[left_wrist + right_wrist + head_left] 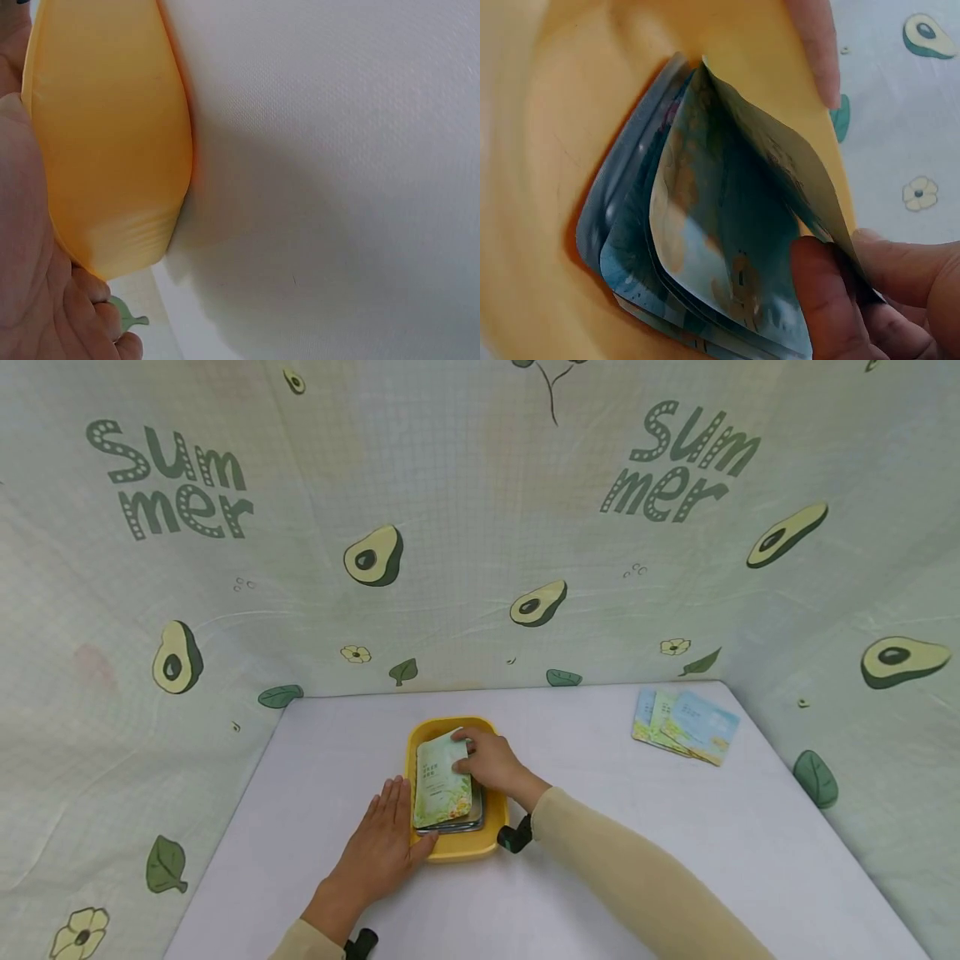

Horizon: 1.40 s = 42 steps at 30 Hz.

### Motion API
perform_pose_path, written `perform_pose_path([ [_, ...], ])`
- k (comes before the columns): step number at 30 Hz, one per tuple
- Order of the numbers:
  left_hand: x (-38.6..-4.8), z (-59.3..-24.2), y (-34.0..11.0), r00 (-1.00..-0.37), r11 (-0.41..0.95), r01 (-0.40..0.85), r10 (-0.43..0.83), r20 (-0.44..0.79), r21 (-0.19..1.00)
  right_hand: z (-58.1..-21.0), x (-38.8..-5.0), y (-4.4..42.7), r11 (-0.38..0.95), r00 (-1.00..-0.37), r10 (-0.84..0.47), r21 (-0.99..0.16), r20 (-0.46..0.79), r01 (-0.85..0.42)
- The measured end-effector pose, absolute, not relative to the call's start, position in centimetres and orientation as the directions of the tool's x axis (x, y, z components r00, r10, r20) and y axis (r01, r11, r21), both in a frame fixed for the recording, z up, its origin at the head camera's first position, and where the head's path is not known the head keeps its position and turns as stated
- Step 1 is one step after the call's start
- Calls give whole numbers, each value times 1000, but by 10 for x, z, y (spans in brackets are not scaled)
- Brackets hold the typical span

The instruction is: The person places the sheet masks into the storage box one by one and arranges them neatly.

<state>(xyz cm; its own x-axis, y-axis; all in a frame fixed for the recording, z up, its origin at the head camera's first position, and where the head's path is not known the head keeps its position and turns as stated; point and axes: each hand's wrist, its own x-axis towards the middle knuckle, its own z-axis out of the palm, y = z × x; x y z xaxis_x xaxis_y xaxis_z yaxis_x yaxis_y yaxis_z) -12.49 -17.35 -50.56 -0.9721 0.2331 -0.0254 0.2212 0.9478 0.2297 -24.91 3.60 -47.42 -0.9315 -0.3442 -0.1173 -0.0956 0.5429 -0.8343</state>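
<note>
A yellow plastic basket [461,852] stands on the table with a stack of thin, printed, card-like pieces [697,262] inside. My right hand [491,760] reaches in from the right and pinches a pale green printed card [441,781] between thumb and fingers. In the right wrist view, that card [787,146] is lifted at one side and tilted away from the stack beneath. My left hand [386,839] rests against the basket's left side, fingers straight and thumb over the front rim. The left wrist view shows the basket's outer wall [112,135] beside the palm.
Several blue and green printed cards [684,727] lie fanned out at the table's back right corner. The white table [600,877] meets a hanging cloth [465,460] printed with avocados and leaves at its back and sides.
</note>
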Motion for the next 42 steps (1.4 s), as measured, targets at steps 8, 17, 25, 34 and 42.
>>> perform_pose_path([
  [8,-126,-507,-173,-974,950,214,225,-24,226,-475,-254,43,458,-913,-368,-889,-179,-11],
  [17,-127,-506,-171,-975,948,208,220,-24,242,-471,-251,50,460,-915,-359,-888,-182,-4],
  [25,-127,-504,-170,-978,949,187,204,-41,253,-461,-248,70,474,-939,-312,-880,-146,-21],
  [34,-127,-506,-172,-977,949,189,208,-48,252,-466,-247,124,650,-964,-186,-713,188,-264],
  [42,-126,-508,-173,-976,948,194,214,-51,251,-491,-262,215,823,-969,-114,-525,220,-216],
])
